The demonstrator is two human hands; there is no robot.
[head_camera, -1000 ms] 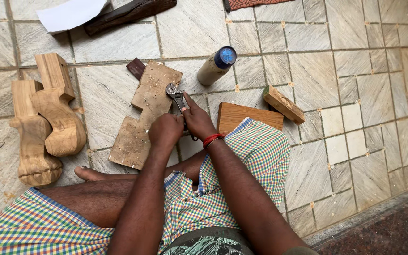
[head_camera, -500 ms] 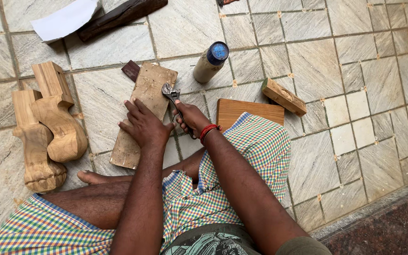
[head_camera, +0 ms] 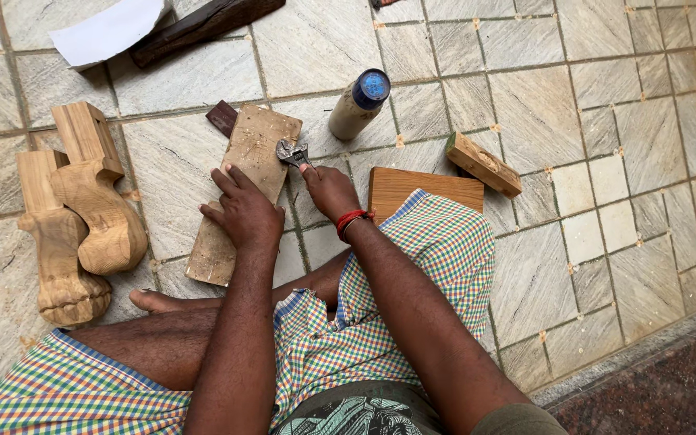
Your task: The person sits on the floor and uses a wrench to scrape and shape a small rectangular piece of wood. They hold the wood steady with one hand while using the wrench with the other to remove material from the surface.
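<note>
**Left hand flattened onto the board, wrench kept at the top edge**

Compared with a second ago, the left hand (head_camera: 245, 211) is now moved off the wrench and laid on the long pale weathered wooden board (head_camera: 239, 197), which lies flat on the stone-tiled floor (head_camera: 573, 121). Its fingers (head_camera: 225, 179) are spread wide and pressed on the wood, nothing gripped. So the board looks like it's being pinned down now rather than the tool being steadied with both hands.

The small grey metal adjustable wrench (head_camera: 291, 152) is kept in the right hand (head_camera: 330, 192), whose fingers are closed round the handle end; the head is seen at the board's upper right edge, touching or just over it, hard to tell which.

Nearby stuff: a tan cylindrical bottle with a blue cap (head_camera: 358, 105) lying just beyond the wrench, a flat orange-brown wooden panel (head_camera: 412, 187) partly tucked under the checked cloth, a small wooden block (head_camera: 483, 164) to its right, and two carved pale wooden legs (head_camera: 82, 213) well off to the left.
</note>
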